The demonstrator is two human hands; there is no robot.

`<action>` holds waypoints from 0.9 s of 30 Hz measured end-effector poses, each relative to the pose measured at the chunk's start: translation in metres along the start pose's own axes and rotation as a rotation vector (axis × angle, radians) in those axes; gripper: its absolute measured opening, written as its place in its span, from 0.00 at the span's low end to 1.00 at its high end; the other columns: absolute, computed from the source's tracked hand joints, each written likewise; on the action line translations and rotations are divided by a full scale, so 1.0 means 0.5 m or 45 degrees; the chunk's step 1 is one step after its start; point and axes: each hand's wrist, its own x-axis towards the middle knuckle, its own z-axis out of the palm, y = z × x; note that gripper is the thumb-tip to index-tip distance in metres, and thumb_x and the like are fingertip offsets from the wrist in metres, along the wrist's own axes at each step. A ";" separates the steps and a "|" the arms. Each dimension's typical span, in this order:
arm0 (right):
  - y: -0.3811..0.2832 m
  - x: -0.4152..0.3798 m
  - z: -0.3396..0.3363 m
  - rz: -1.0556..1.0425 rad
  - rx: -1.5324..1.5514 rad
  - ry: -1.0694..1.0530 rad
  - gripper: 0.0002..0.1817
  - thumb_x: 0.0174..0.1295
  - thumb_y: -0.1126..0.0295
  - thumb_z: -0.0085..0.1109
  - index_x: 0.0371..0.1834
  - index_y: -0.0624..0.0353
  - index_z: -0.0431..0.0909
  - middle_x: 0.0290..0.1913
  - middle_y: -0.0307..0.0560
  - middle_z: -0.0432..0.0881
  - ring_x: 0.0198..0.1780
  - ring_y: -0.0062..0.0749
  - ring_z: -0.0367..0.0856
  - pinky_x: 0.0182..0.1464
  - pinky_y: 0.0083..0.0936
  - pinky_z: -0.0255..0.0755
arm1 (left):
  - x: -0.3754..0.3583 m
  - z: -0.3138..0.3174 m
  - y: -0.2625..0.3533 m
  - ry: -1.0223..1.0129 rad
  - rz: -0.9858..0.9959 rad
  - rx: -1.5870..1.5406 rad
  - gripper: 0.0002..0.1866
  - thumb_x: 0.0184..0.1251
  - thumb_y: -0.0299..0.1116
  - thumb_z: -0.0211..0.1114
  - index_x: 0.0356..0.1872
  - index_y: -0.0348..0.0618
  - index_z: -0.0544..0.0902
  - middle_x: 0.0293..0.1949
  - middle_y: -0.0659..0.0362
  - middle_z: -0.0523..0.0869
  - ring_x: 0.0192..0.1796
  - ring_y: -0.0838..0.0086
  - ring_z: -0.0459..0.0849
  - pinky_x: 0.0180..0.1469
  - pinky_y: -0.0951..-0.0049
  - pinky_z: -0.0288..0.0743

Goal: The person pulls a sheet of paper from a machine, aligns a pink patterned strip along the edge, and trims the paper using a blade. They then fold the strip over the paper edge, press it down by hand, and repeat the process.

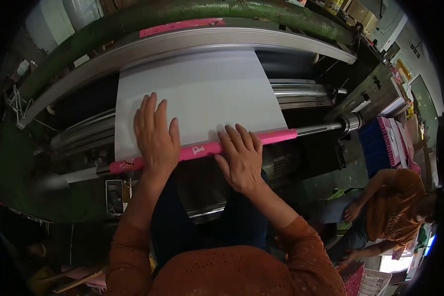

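Note:
A wide white sheet (pixel 207 89) comes down from the machine to a pink printed roll (pixel 276 136), which sits around a metal shaft (pixel 318 129). My left hand (pixel 158 130) lies flat on the sheet's left part, fingers apart, its wrist crossing the pink roll. Resting over the roll right of its middle, my right hand (pixel 241 160) has its fingers stretched toward the sheet and its thumb apart. Neither hand grips anything. White lettering shows on the pink surface between the hands.
A silver bar (pixel 182 41) and a green beam (pixel 202 15) span the machine's back. Chrome rollers (pixel 301 92) show beyond the sheet's right side. A small box (pixel 114 196) stands at lower left. Another person (pixel 394 209) is at the right, near a blue bin (pixel 375 143).

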 end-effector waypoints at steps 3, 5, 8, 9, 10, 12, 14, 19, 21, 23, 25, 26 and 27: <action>0.034 0.058 0.032 0.078 0.027 0.022 0.26 0.61 0.58 0.59 0.59 0.61 0.72 0.60 0.52 0.74 0.63 0.47 0.70 0.61 0.43 0.60 | -0.077 -0.029 0.077 -0.090 0.140 0.024 0.28 0.65 0.42 0.60 0.62 0.36 0.71 0.66 0.44 0.69 0.70 0.50 0.63 0.70 0.47 0.53; 0.050 0.114 0.044 0.076 -0.024 0.124 0.26 0.61 0.58 0.59 0.59 0.61 0.73 0.60 0.52 0.75 0.63 0.48 0.70 0.61 0.43 0.60 | -0.064 0.008 0.077 -0.199 0.171 0.078 0.29 0.64 0.44 0.60 0.62 0.36 0.71 0.66 0.44 0.69 0.70 0.50 0.63 0.70 0.46 0.52; 0.073 0.147 0.040 0.048 -0.093 0.256 0.24 0.61 0.60 0.59 0.57 0.63 0.73 0.58 0.53 0.76 0.63 0.49 0.69 0.60 0.45 0.61 | -0.018 0.017 0.075 -0.389 0.066 0.152 0.30 0.63 0.44 0.61 0.62 0.36 0.71 0.66 0.46 0.69 0.71 0.52 0.63 0.71 0.46 0.51; 0.072 0.128 0.025 0.060 -0.073 0.210 0.24 0.61 0.60 0.59 0.57 0.63 0.73 0.58 0.53 0.76 0.64 0.49 0.69 0.60 0.45 0.61 | -0.001 0.015 0.060 -0.226 0.063 0.154 0.29 0.63 0.43 0.61 0.62 0.36 0.72 0.67 0.46 0.69 0.71 0.52 0.63 0.71 0.46 0.51; 0.068 0.107 0.012 0.057 -0.050 0.164 0.25 0.60 0.60 0.60 0.57 0.63 0.73 0.58 0.53 0.76 0.65 0.48 0.68 0.60 0.45 0.61 | 0.017 0.007 0.043 -0.056 0.052 0.163 0.28 0.63 0.42 0.61 0.61 0.36 0.72 0.67 0.46 0.69 0.71 0.52 0.63 0.71 0.46 0.50; 0.043 0.012 -0.019 0.013 0.000 -0.054 0.26 0.59 0.60 0.60 0.58 0.62 0.73 0.58 0.52 0.76 0.64 0.47 0.68 0.61 0.45 0.60 | -0.031 -0.029 0.021 0.128 0.151 0.098 0.27 0.59 0.37 0.65 0.59 0.37 0.73 0.65 0.47 0.69 0.69 0.51 0.65 0.70 0.42 0.52; 0.068 -0.018 0.003 -0.052 -0.041 -0.023 0.25 0.59 0.61 0.60 0.58 0.61 0.73 0.57 0.52 0.76 0.63 0.46 0.70 0.62 0.45 0.60 | -0.148 -0.032 -0.004 0.148 0.336 0.003 0.28 0.55 0.36 0.67 0.58 0.38 0.73 0.63 0.48 0.71 0.67 0.53 0.67 0.69 0.40 0.53; 0.108 0.183 -0.028 0.132 0.206 0.275 0.14 0.58 0.69 0.63 0.47 0.58 0.77 0.47 0.50 0.81 0.47 0.42 0.80 0.48 0.36 0.71 | -0.483 -0.048 -0.103 -0.380 -0.237 0.022 0.22 0.57 0.34 0.62 0.53 0.38 0.74 0.59 0.46 0.72 0.63 0.50 0.69 0.69 0.38 0.51; 0.102 0.302 -0.066 0.123 0.388 0.612 0.08 0.61 0.67 0.63 0.30 0.61 0.80 0.25 0.52 0.81 0.26 0.46 0.81 0.29 0.37 0.72 | -0.535 -0.072 -0.127 -0.579 -0.673 0.081 0.21 0.58 0.33 0.61 0.53 0.38 0.74 0.57 0.45 0.73 0.62 0.49 0.69 0.68 0.37 0.51; 0.135 0.423 -0.083 0.285 0.374 0.478 0.19 0.64 0.56 0.59 0.31 0.63 0.83 0.23 0.53 0.82 0.25 0.45 0.81 0.31 0.36 0.72 | -0.584 -0.106 -0.116 -0.552 -0.607 0.315 0.18 0.68 0.28 0.49 0.57 0.36 0.71 0.59 0.41 0.71 0.58 0.48 0.71 0.64 0.44 0.56; 0.165 0.527 -0.091 0.550 0.606 0.273 0.25 0.63 0.50 0.59 0.31 0.66 0.84 0.22 0.52 0.82 0.23 0.37 0.82 0.31 0.33 0.73 | -0.606 -0.106 -0.122 -0.566 -0.646 0.314 0.18 0.68 0.28 0.50 0.57 0.36 0.71 0.57 0.41 0.72 0.57 0.48 0.72 0.65 0.43 0.54; 0.167 0.559 -0.090 0.570 0.786 0.249 0.25 0.63 0.50 0.60 0.31 0.68 0.84 0.22 0.51 0.83 0.23 0.33 0.82 0.30 0.30 0.74 | -0.610 -0.094 -0.131 -0.589 -0.651 0.300 0.18 0.67 0.28 0.50 0.57 0.35 0.71 0.54 0.42 0.74 0.56 0.49 0.72 0.65 0.42 0.52; 0.162 0.578 -0.086 0.600 0.960 0.214 0.26 0.62 0.50 0.61 0.30 0.70 0.84 0.22 0.50 0.83 0.23 0.28 0.82 0.29 0.27 0.74 | -0.621 -0.085 -0.135 -0.579 -0.665 0.305 0.18 0.67 0.28 0.50 0.57 0.35 0.71 0.54 0.42 0.74 0.56 0.49 0.72 0.65 0.42 0.52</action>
